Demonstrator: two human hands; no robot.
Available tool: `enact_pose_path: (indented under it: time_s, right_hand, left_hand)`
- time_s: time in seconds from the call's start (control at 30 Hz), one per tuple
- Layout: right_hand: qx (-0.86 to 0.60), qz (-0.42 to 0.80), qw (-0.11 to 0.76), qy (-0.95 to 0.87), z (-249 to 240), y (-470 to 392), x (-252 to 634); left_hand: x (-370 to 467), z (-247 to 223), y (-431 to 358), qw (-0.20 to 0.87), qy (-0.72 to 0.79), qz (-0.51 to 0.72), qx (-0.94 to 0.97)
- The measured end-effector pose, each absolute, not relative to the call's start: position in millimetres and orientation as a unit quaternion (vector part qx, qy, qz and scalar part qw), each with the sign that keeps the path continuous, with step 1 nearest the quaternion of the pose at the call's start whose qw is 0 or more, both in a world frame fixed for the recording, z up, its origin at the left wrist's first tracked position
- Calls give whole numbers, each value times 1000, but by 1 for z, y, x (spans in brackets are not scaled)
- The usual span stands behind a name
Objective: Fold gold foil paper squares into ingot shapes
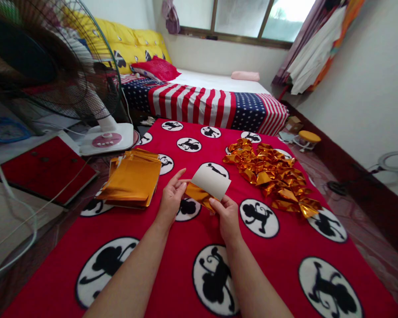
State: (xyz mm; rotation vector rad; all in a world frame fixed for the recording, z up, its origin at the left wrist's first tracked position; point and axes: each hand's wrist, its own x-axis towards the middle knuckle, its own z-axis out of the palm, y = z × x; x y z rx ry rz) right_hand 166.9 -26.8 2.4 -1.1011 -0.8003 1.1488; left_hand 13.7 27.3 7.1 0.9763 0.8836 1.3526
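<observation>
Between my two hands is a sheet of gold foil paper (210, 182), its white back showing on the far part and a gold strip folded over along the near edge. My left hand (171, 197) pinches the left end of the fold between thumb and fingers, with the index finger stretched out. At the right end, the thumb of my right hand (226, 214) presses on the gold strip and the fingers are behind the sheet. To the left lies a stack of flat gold foil sheets (131, 179). A pile of folded gold foil pieces (268, 174) spreads out on the right.
Everything lies on a red cloth (172, 274) printed with black monkey figures in white circles. A standing fan (108, 137) is at the left, beside a red-topped box (41, 170). Beyond the cloth is a bed (202, 104); a yellow stool (308, 138) stands at the right.
</observation>
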Motion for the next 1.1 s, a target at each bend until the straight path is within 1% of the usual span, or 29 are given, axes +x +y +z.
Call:
enact_pose_path:
  time_s: [0.1, 0.3, 0.37, 0.43, 0.5, 0.57, 0.7, 0.77, 0.87, 1.0, 1.1]
  right_hand:
    - [-469, 512, 643, -323, 2, -27, 171]
    - [-457, 530, 635, -328, 2, -28, 173]
    - [-449, 527, 639, -336, 3, -28, 173]
    - [-431, 520, 660, -328, 4, -28, 173]
    - [-417, 506, 688, -310, 5, -28, 173]
    - [-421, 490, 701, -304, 5, -29, 173]
    - [-444, 468, 686, -335, 2, -30, 170]
    - [-447, 469, 678, -347, 0, -31, 170]
    - [-451, 467, 674, -352, -1, -30, 169]
    - [-456, 469, 683, -324, 2, -27, 168]
    - [-477, 450, 696, -292, 4, -25, 168]
  left_hand:
    - [10, 7, 29, 573, 370, 570, 458]
    - [5, 10, 28, 443, 373, 539, 611]
    - [5, 11, 26, 401, 385, 537, 634]
    - [6, 12, 25, 377, 398, 550, 630]
    - [6, 13, 25, 406, 409, 569, 586]
    - [7, 13, 25, 468, 412, 587, 517]
    - [10, 17, 22, 555, 394, 610, 406]
    - [12, 20, 21, 588, 384, 602, 381]
    - [13, 20, 20, 638, 386, 547, 380]
    - [14, 11, 21, 660, 400, 474, 424]
    - [15, 7, 21, 637, 413, 481, 438]
